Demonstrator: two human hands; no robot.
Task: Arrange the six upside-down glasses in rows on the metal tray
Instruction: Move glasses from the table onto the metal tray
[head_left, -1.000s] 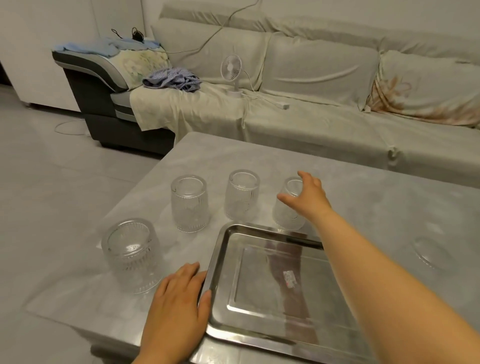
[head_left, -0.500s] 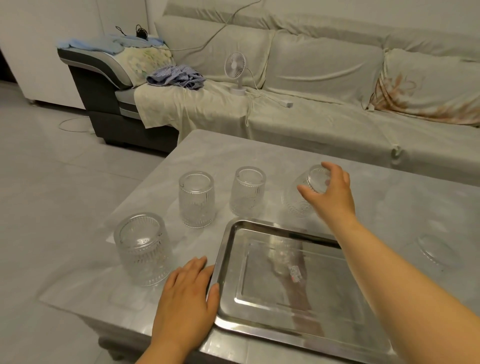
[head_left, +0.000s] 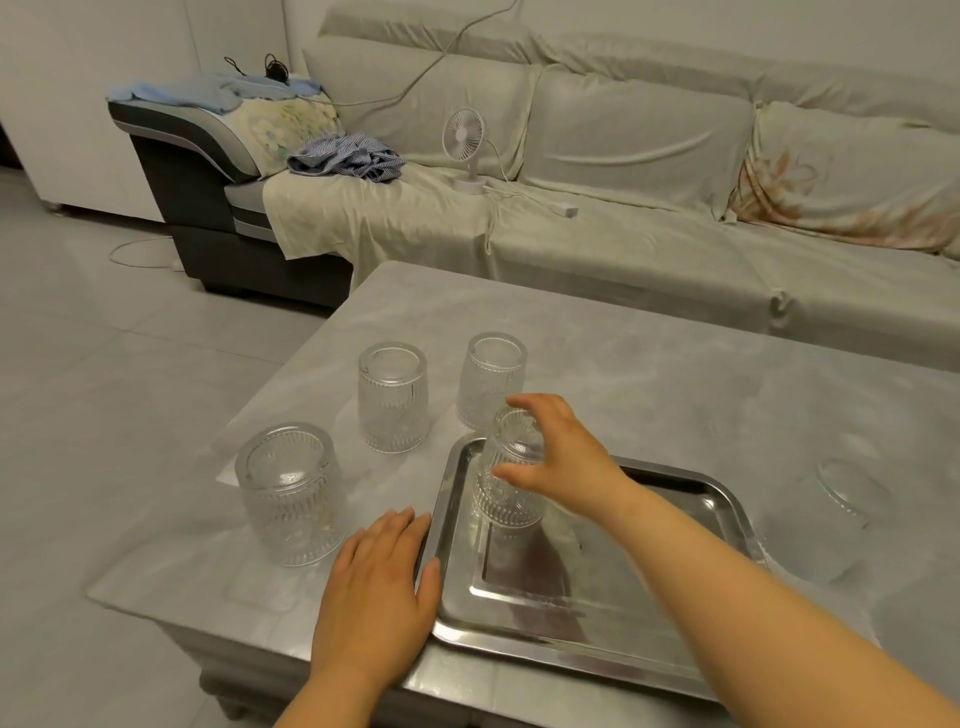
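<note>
A shiny metal tray (head_left: 691, 652) lies on the grey table near its front edge. My right hand (head_left: 563, 457) grips an upside-down ribbed glass (head_left: 506, 491) over the tray's far left corner; whether its rim touches the tray I cannot tell. My left hand (head_left: 376, 587) lies flat on the table, fingers apart, against the tray's left rim. Three more upside-down glasses stand on the table left of and behind the tray: a wide one (head_left: 291, 493), a tall one (head_left: 392, 397) and another (head_left: 491, 376). A further glass (head_left: 831, 512) sits right of the tray, faint.
The grey marble-look table (head_left: 649, 364) stretches back toward a covered sofa (head_left: 623, 223). On the sofa stand a small white fan (head_left: 465, 148) with its cable and a striped cloth (head_left: 345, 161). Tiled floor (head_left: 104, 389) lies to the left.
My right hand lifted the glass from behind the tray and carried it left and nearer, over the tray's far left corner. My left hand stayed by the tray's rim.
</note>
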